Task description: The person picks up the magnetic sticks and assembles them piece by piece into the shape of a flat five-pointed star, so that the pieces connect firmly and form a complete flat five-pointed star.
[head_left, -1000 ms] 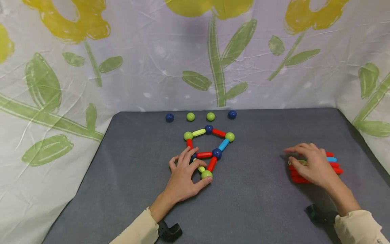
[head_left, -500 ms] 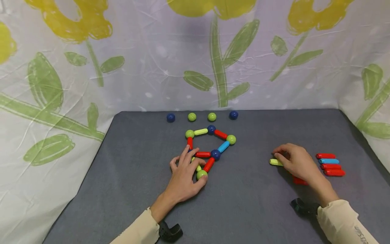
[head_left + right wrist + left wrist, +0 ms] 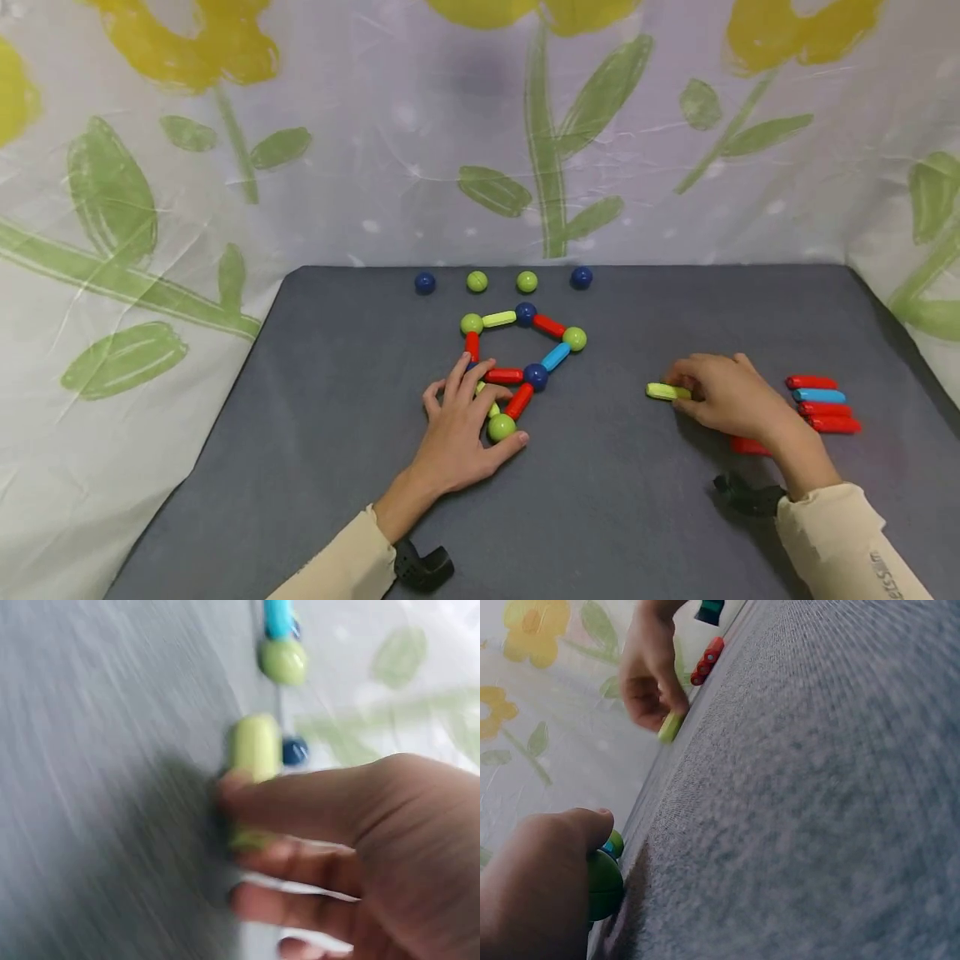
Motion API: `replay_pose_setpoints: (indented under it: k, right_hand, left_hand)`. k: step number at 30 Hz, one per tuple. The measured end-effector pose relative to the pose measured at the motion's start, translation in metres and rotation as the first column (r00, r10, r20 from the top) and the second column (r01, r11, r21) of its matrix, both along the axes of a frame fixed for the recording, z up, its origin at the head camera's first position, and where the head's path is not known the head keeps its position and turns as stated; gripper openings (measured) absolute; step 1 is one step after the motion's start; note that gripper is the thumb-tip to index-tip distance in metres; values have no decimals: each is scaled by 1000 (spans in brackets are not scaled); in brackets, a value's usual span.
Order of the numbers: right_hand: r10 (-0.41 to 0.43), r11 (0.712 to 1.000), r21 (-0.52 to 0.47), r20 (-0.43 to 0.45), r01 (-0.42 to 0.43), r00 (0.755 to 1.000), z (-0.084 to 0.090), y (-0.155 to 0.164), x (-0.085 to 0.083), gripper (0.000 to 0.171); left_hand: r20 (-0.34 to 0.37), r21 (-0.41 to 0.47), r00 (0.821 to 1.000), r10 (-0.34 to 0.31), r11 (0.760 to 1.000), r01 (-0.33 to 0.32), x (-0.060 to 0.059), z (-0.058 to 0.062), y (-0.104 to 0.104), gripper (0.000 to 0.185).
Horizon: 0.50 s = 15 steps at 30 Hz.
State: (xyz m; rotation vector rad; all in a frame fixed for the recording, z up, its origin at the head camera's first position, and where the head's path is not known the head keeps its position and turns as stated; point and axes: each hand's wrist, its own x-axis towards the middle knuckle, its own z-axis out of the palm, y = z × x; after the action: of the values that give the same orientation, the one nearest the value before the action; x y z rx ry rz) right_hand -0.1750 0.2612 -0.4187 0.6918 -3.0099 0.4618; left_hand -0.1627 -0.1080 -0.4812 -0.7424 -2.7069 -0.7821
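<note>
Flowered cloth [image 3: 360, 125] hangs behind a grey desk [image 3: 337, 417] and down both its sides. Leftmost, the left hand [image 3: 461, 433] is released, its fingers spread and relaxed over the near left corner of a linked shape of rods and balls. Just beside its thumb sits the near green ball [image 3: 502, 427]; whether they touch, I cannot tell. From that ball a yellow-green rod [image 3: 492, 411] runs under the fingers, and a red rod [image 3: 519, 402] leads to a dark blue ball [image 3: 536, 376] to the right of the hand. Beyond the fingertips, the shape carries on as a larger ring, with a light blue rod [image 3: 556, 357] on its right side. Farther from this hand, along the far edge, four loose balls [image 3: 477, 282] stand apart in a row: blue, green, green, blue.

Well to the right, the right hand [image 3: 720, 396] pinches a pale yellow-green rod [image 3: 666, 392] between thumb and fingers, one end sticking out leftward; whether it touches the desk is unclear. Partly hidden below this hand lies some red [image 3: 752, 446], and to its right a stack of rods [image 3: 825, 409] shows three red and one light blue.
</note>
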Motion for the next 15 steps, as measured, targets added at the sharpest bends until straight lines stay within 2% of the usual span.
replay_pose_setpoints:
  k: [3,7,10,15]
  right_hand:
    - [57,993,-99,-58,-63,997,-14,-28,-6,21]
    - [107,955,-275,-39,-113,994,-29,-70,-12,19]
    - [81,930,-356,-35,-88,996,-36,-91,-13,16]
    - [13,915,-402,-78,-43,997,-46,-104,-12,15]
  left_hand:
    - [7,-3,1000,6,1000,-6,1,0,-1,43]
    - [3,-6,1000,8,1000,-8,1,0,-2,38]
    - [-3,-15,1000,12,1000,-12,1,0,-1,38]
    - [-7,-20,1000,14,1000,-14,0,1,-1,38]
